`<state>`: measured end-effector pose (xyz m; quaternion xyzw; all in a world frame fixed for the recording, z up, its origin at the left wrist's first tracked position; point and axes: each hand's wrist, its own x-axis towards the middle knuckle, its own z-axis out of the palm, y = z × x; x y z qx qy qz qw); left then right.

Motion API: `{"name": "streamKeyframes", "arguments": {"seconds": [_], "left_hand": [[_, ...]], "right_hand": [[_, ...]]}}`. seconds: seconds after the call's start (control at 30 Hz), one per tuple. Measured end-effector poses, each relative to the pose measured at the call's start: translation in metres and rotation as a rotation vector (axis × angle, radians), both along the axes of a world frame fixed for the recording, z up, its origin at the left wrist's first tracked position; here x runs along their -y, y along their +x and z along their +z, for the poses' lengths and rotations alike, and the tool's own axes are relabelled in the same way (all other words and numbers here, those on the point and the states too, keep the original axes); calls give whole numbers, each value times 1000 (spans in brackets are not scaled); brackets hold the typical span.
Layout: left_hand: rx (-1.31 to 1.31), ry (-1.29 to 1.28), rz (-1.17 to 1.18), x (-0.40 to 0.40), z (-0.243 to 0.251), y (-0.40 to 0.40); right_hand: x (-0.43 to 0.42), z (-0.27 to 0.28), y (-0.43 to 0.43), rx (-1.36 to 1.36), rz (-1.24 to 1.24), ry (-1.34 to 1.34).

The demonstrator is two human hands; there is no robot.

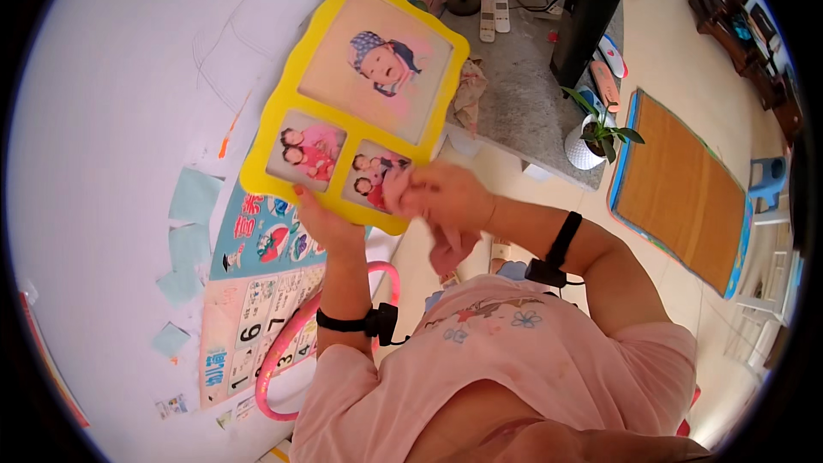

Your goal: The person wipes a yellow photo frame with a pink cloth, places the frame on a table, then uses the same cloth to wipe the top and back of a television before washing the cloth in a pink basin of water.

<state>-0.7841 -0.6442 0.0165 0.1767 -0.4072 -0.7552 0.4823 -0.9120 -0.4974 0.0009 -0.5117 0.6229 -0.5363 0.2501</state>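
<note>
A yellow wavy-edged photo frame (352, 127) is tilted up before me, with one large photo above two small ones. My left hand (329, 224) grips its lower left edge, thumb on the front. A pink cloth (452, 251) is bunched in my right hand (453, 196) and hangs below it. The fingers and cloth lie over the right part of the lower right photo, hiding some of it. My right hand looks slightly blurred.
To the right stands a grey stone-topped cabinet (514, 93) bearing two white remote controls (494, 16), a crumpled cloth (470, 93), a black screen (595, 6) and a potted plant (585, 145). Posters (257, 308) and a pink hoop (273, 360) are at left. A mat (675, 186) covers some floor.
</note>
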Motion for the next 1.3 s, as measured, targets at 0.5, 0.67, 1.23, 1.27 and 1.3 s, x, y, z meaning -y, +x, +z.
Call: {"name": "streamKeyframes", "arguments": {"seconds": [0.5,0.67,1.23,1.27,1.3], "left_hand": [[84,-8,34,-7,5,10],[777,-1006,419,8,-12,8],[428,-56,-60,-5,-18,22],[471,-106,-56,2,-26,31],[467,-105,-44,11,-35,40]], "right_hand": [[43,-50,-81,384,-648,-388],[14,-54,-40,307,-375,-108],[-24,-141,-131,-357,-736,319],[-16,-152,-121,-20,-679,250],[-17,-164,-114,-26,-669,247]]}}
